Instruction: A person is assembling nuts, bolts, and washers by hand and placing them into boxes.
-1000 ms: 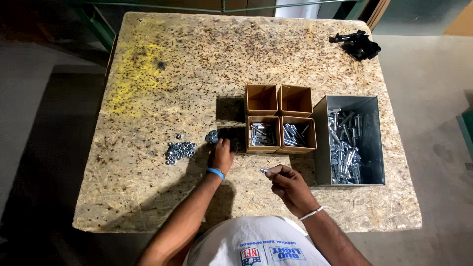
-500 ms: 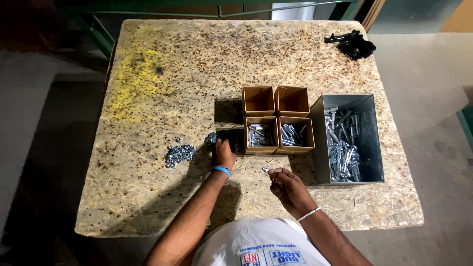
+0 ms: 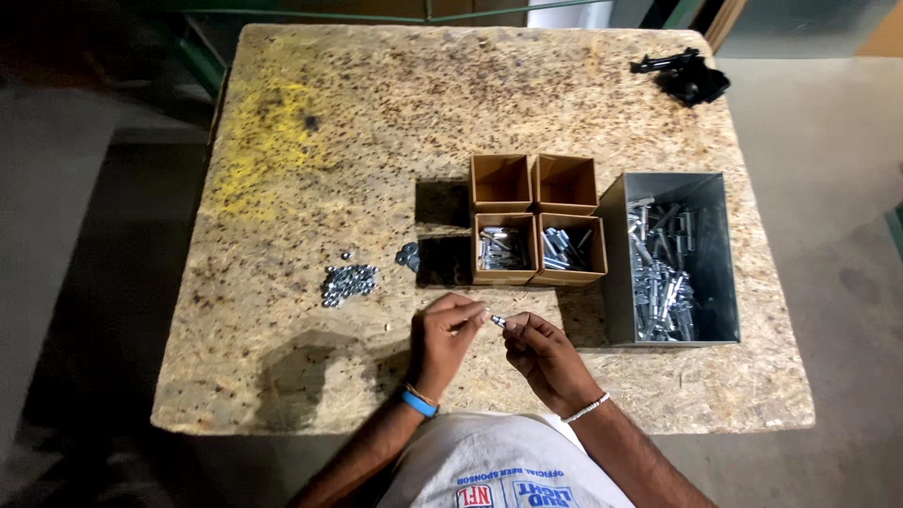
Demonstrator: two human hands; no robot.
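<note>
My left hand (image 3: 444, 341) and my right hand (image 3: 541, 355) meet over the near edge of the chipboard table (image 3: 310, 169). Between their fingertips is a small silver bolt (image 3: 497, 322), pinched from both sides. Whether the left fingers also carry a nut is too small to tell. A pile of silver nuts (image 3: 346, 282) lies to the left, and a smaller cluster of nuts (image 3: 408, 255) sits beside the boxes. Just beyond the hands stand two cardboard boxes of bolts (image 3: 538, 250).
Two empty cardboard boxes (image 3: 533, 182) stand behind the filled ones. A grey metal bin (image 3: 673, 259) full of bolts sits at the right. A black object (image 3: 687, 77) lies at the far right corner. Yellow paint marks the far left of the table.
My left hand has pulled back from the small nut cluster and come to the right hand, so both now pinch the bolt.
</note>
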